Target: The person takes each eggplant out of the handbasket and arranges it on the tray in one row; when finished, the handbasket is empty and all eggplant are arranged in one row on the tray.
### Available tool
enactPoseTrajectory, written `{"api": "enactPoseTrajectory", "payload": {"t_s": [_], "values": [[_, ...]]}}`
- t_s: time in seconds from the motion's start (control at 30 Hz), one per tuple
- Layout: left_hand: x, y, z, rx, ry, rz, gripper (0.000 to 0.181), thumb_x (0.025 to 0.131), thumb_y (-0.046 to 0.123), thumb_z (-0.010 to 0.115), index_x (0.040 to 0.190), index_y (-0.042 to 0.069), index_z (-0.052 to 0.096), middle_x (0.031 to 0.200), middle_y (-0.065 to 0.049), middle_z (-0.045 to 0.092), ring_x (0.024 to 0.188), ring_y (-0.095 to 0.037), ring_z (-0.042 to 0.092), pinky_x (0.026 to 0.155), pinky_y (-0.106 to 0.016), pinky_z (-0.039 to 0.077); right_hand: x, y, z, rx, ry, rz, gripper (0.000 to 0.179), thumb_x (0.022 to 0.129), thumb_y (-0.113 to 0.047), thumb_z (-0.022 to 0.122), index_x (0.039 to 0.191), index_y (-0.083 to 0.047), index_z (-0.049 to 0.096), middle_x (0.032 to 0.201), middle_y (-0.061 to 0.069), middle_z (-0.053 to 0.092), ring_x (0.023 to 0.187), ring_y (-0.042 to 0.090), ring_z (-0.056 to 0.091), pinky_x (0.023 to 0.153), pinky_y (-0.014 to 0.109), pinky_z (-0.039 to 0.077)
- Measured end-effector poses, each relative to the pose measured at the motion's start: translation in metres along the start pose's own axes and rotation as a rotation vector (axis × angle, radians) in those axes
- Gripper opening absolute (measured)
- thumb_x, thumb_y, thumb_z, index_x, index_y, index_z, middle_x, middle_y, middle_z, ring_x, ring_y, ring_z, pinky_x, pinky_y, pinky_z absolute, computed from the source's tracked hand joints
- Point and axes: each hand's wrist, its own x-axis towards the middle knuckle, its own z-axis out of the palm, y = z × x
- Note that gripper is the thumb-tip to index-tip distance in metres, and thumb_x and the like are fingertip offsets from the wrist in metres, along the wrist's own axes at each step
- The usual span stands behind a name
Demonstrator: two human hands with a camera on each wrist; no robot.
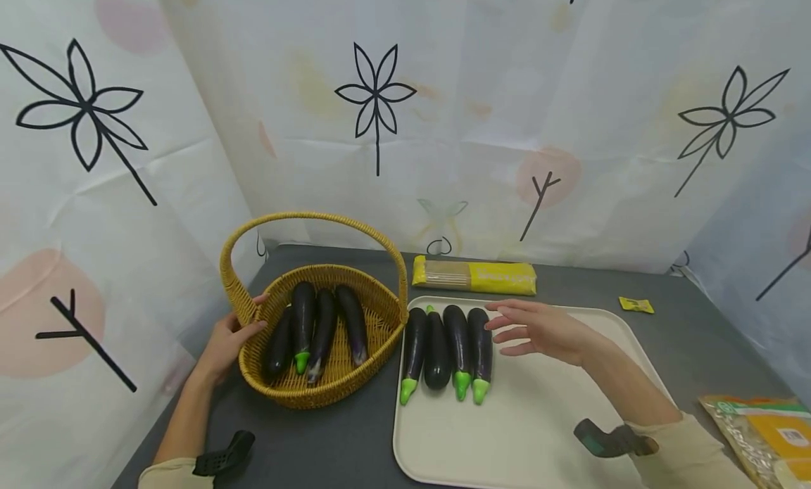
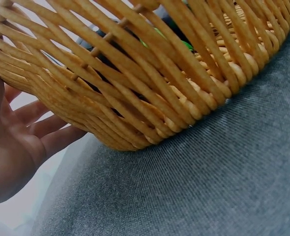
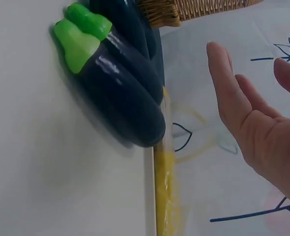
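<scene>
A wicker basket [image 1: 355, 390] with a tall arched handle stands on the left, holding several eggplants [image 1: 303, 320]. My left hand [image 1: 224, 345] grips the basket's left side at the foot of the handle, thumb and forefinger on either side of it. In the left wrist view, fingers of the left hand [image 2: 24, 137] reach behind the woven wall. Several more eggplants [image 1: 456, 345] lie side by side at the left end of a white tray [image 1: 469, 447]. Just right of them my right hand [image 1: 538, 331] hovers over the tray, fingers extended and holding nothing.
Behind the tray lies a yellow noodle packet [image 1: 500, 278]. A small yellow sachet [image 1: 636, 305] is at the back right, and a plastic bag [image 1: 760, 433] at the front right. Printed white cloth [image 1: 469, 109] hangs around the grey tabletop [image 1: 304, 454].
</scene>
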Motion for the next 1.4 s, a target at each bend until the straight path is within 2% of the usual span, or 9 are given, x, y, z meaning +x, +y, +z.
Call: {"api": "enactPoseTrajectory", "payload": {"t_s": [0.23, 0.37, 0.47, 0.57, 0.87, 1.1, 1.17, 1.3, 1.4], "values": [[0.001, -0.001, 0.001, 0.021, 0.001, 0.01, 0.054, 0.099, 0.018, 0.054, 0.146, 0.0, 0.035, 0.142, -0.027, 0.037, 0.102, 0.003, 0.05, 0.077, -0.02, 0.046, 0.023, -0.014, 0.031, 0.079, -0.135, -0.023, 0.055, 0.104, -0.028, 0.041, 0.146, 0.004, 0.027, 0.126, 0.018, 0.051, 0.111, 0.033, 0.054, 0.092, 0.046, 0.045], [0.001, -0.002, 0.002, 0.011, 0.006, 0.019, 0.053, 0.099, 0.018, 0.055, 0.146, 0.0, 0.036, 0.14, -0.012, 0.044, 0.103, 0.003, 0.051, 0.077, -0.019, 0.047, 0.04, -0.017, 0.05, 0.101, -0.189, -0.032, 0.056, 0.104, -0.03, 0.04, 0.148, 0.002, 0.026, 0.13, 0.025, 0.047, 0.117, 0.039, 0.049, 0.094, 0.046, 0.044], [0.001, -0.004, 0.002, -0.009, 0.003, 0.022, 0.053, 0.099, 0.018, 0.055, 0.146, 0.001, 0.037, 0.137, 0.003, 0.047, 0.104, 0.002, 0.051, 0.077, -0.019, 0.047, 0.053, -0.018, 0.063, 0.107, -0.21, -0.033, 0.054, 0.104, -0.03, 0.039, 0.148, 0.0, 0.028, 0.132, 0.027, 0.045, 0.118, 0.039, 0.049, 0.095, 0.045, 0.043], [0.0, -0.006, 0.001, -0.021, 0.003, 0.02, 0.053, 0.099, 0.018, 0.055, 0.146, 0.002, 0.037, 0.134, 0.01, 0.047, 0.104, 0.002, 0.051, 0.078, -0.019, 0.046, 0.063, -0.023, 0.077, 0.111, -0.229, -0.04, 0.053, 0.104, -0.029, 0.039, 0.148, -0.001, 0.028, 0.133, 0.026, 0.045, 0.116, 0.034, 0.051, 0.095, 0.044, 0.043], [0.0, -0.003, -0.002, -0.018, 0.011, 0.017, 0.053, 0.099, 0.017, 0.055, 0.145, 0.001, 0.037, 0.128, 0.013, 0.048, 0.103, 0.001, 0.052, 0.076, -0.019, 0.047, 0.094, -0.034, 0.117, 0.153, -0.282, -0.084, 0.054, 0.104, -0.029, 0.04, 0.148, -0.001, 0.028, 0.141, 0.025, 0.038, 0.127, 0.037, 0.042, 0.1, 0.044, 0.038], [0.0, -0.003, -0.003, -0.002, 0.012, 0.01, 0.053, 0.099, 0.016, 0.054, 0.146, 0.001, 0.036, 0.129, 0.003, 0.047, 0.101, 0.001, 0.053, 0.075, -0.021, 0.048, 0.119, -0.034, 0.139, 0.214, -0.239, -0.066, 0.049, 0.105, -0.028, 0.039, 0.146, -0.001, 0.034, 0.139, 0.022, 0.043, 0.129, 0.037, 0.04, 0.102, 0.043, 0.036], [0.001, -0.003, -0.003, 0.003, 0.009, 0.015, 0.052, 0.099, 0.015, 0.054, 0.146, 0.001, 0.036, 0.132, 0.004, 0.046, 0.102, 0.002, 0.052, 0.075, -0.02, 0.048, 0.125, -0.033, 0.146, 0.234, -0.209, -0.069, 0.048, 0.105, -0.029, 0.039, 0.144, -0.002, 0.037, 0.136, 0.021, 0.045, 0.127, 0.036, 0.042, 0.101, 0.042, 0.037], [0.001, -0.002, -0.001, 0.007, 0.013, 0.018, 0.052, 0.099, 0.015, 0.054, 0.145, 0.0, 0.036, 0.131, 0.007, 0.047, 0.101, 0.002, 0.052, 0.075, -0.02, 0.048, 0.138, -0.03, 0.157, 0.276, -0.098, -0.083, 0.048, 0.104, -0.031, 0.042, 0.14, 0.0, 0.042, 0.129, 0.019, 0.049, 0.123, 0.035, 0.045, 0.099, 0.041, 0.039], [0.001, -0.001, 0.001, 0.018, 0.021, 0.012, 0.053, 0.098, 0.017, 0.055, 0.145, 0.0, 0.037, 0.131, -0.004, 0.049, 0.099, 0.002, 0.053, 0.074, -0.021, 0.048, 0.149, -0.027, 0.162, 0.307, 0.0, -0.077, 0.048, 0.103, -0.032, 0.043, 0.138, 0.001, 0.045, 0.125, 0.018, 0.052, 0.121, 0.034, 0.047, 0.099, 0.041, 0.039]]}}
